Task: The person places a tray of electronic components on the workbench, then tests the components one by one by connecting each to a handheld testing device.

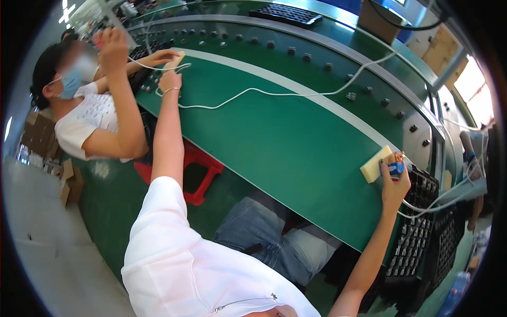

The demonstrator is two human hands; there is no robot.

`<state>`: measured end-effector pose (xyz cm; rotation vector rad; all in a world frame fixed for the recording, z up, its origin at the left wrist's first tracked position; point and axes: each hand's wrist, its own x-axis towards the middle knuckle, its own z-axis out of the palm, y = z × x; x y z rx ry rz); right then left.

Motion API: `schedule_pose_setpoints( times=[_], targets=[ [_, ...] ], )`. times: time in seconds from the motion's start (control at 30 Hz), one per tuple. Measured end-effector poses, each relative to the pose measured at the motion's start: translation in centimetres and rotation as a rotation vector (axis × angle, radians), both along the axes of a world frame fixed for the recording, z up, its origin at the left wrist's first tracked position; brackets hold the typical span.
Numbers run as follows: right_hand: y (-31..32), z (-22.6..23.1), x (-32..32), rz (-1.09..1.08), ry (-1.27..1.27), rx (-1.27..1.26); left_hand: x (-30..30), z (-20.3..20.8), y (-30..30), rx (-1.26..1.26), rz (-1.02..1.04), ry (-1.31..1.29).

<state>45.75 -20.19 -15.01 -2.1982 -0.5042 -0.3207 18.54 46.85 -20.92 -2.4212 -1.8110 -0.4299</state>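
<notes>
Gripping one bluish object (393, 167), the right hand (396, 187) is beside one yellow block (373, 165).

Red stool (210, 165), cardboard box (376, 22)

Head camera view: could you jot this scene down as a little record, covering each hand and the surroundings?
Left hand: stretched far out, near a thin white cable; grip unclear
Right hand: holding a small blue-and-orange object
Beside it: pale yellow rectangular block
Surface: flat green tabletop
Right side: black gridded trays
Left side: co-worker in white top
</notes>
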Motion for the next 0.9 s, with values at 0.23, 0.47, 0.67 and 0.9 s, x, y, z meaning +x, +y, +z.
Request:
schedule_pose_setpoints(
  times=[0.23,0.47,0.67,0.9],
  targets=[
    [1.7,0.2,0.5,0.101,0.029,0.094,-6.2,0.8,6.3,0.510,-0.290,-0.115],
    [0.3,0.0,0.4,0.054,-0.040,0.032,-3.3,1.6,-14.9,-0.794,-0.286,-1.807],
    [0.8,0.8,0.4,0.062,-0.077,-0.012,-0.5,1.7,-30.6,-1.086,-0.334,-1.744],
    [2.7,1.1,3.1,0.057,-0.109,-0.063,13.5,8.4,-41.5,-1.525,-0.943,-1.339]
  ],
)
